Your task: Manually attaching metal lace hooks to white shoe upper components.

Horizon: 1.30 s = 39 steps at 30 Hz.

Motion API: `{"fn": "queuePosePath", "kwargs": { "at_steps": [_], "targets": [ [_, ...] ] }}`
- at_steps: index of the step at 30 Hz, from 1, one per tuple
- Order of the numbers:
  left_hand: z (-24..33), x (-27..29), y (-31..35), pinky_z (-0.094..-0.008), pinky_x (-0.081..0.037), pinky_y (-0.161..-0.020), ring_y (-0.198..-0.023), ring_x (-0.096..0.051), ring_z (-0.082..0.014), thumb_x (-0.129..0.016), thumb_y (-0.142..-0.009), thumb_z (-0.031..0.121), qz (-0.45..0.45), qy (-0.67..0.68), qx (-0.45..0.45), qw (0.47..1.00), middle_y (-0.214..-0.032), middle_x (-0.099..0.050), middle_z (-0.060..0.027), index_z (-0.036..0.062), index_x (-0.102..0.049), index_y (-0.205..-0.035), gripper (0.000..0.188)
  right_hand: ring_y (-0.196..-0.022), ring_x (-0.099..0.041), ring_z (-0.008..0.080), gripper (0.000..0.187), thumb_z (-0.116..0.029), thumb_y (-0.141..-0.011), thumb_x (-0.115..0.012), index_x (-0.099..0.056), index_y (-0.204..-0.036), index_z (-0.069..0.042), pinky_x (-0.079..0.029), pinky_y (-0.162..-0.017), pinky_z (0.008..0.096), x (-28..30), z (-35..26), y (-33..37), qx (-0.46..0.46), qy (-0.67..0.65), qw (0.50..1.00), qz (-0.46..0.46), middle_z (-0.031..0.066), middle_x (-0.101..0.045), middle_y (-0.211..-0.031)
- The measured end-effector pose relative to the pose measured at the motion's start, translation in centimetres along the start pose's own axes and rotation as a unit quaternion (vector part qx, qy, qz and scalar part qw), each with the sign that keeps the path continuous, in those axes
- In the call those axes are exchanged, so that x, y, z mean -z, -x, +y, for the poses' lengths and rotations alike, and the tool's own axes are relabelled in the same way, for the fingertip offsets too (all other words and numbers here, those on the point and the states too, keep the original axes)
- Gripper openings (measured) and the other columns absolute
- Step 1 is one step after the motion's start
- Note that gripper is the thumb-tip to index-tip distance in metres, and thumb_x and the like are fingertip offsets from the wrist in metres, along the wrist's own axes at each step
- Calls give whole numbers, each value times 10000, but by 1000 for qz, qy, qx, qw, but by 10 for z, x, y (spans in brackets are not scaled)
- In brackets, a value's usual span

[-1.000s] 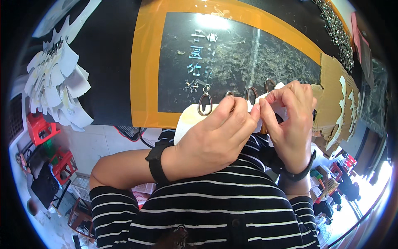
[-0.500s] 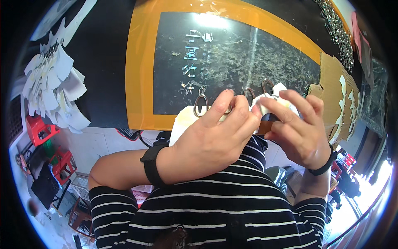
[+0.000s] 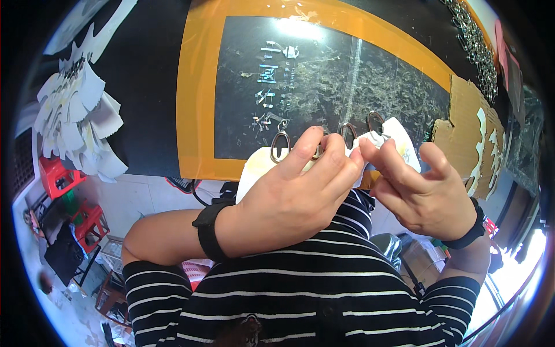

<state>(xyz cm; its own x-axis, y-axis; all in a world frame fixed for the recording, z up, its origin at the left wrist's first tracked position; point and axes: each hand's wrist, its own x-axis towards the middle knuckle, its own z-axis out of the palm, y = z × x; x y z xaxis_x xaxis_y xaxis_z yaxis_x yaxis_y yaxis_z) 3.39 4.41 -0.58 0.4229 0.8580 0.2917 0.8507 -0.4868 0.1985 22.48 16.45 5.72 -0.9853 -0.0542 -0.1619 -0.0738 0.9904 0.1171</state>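
Observation:
A white curved strip, yellowish in places, spans the near edge of the table under both hands. Three metal clasps with oval loops stand along its far side: one clasp left of my left fingers, another clasp between the hands, a third clasp beyond my right fingers. My left hand is closed over the strip's middle, fingers bent and pressed together. My right hand pinches at the strip's right part, its fingertips next to the left ones. Exactly what the fingertips grip is hidden.
On the far left hangs a bunch of white scalloped pieces. A heap of metal clasps lies at the far right. Torn cardboard bears a jagged white strip. Orange tape frames the dark mat. Red stools stand lower left.
My right hand has shifted slightly right and down, and its fingers have bent in toward the left fingertips. More of the strip's right end shows. My left hand has hardly moved.

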Motion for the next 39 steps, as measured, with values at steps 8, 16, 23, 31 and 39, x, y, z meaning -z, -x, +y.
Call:
{"fn": "queuePosePath", "kwargs": {
  "at_steps": [8, 16, 23, 31, 39],
  "targets": [
    [0, 5, 3, -446, -449, -996, -1034, -599, -293, -541, -791, 182, 8, 9, -5, 1000, -1008, -623, -160, -30, -638, -1116, 401, -1074, -513, 148, 289, -220, -746, -569, -666, -963, -56, -353, -970, 321, 9, 1, -9, 90, 81, 992, -34, 72, -634, -1132],
    [-1, 6, 9, -428, -467, -1006, -1046, -623, -304, -567, -781, 159, 15, -9, -26, 1000, -1030, -652, -178, -18, -606, -989, 276, -1150, -510, 183, 109, -199, -798, -587, -598, -837, -98, -335, -983, 415, 0, 6, -6, -27, -126, 992, 1, 64, -630, -1170],
    [-5, 5, 15, -438, -453, -1047, -1101, -615, -302, -557, -803, 156, 23, 7, -47, 999, -1091, -654, -198, -14, -602, -963, 238, -1241, -493, 224, 187, -213, -787, -671, -523, -755, -104, -329, -919, 401, 3, 16, 10, -42, -158, 986, 8, 39, -585, -1370],
    [-12, 12, 11, -438, -447, -1056, -1110, -612, -290, -569, -819, 149, -17, 9, -61, 998, -1118, -650, -191, 4, -603, -986, 224, -1224, -489, 191, 141, -183, -756, -665, -559, -762, -91, -324, -950, 397, -2, 18, 3, -27, -173, 985, 7, 50, -620, -1269],
    [-13, 15, 10, -399, -460, -1046, -1111, -613, -273, -560, -860, 151, -44, -4, -61, 997, -1152, -646, -171, 9, -598, -1018, 215, -1113, -500, 134, 240, -202, -753, -577, -683, -900, -45, -341, -938, 326, 4, 7, 1, 76, 27, 996, -41, 76, -627, -1224]
  ]
}}
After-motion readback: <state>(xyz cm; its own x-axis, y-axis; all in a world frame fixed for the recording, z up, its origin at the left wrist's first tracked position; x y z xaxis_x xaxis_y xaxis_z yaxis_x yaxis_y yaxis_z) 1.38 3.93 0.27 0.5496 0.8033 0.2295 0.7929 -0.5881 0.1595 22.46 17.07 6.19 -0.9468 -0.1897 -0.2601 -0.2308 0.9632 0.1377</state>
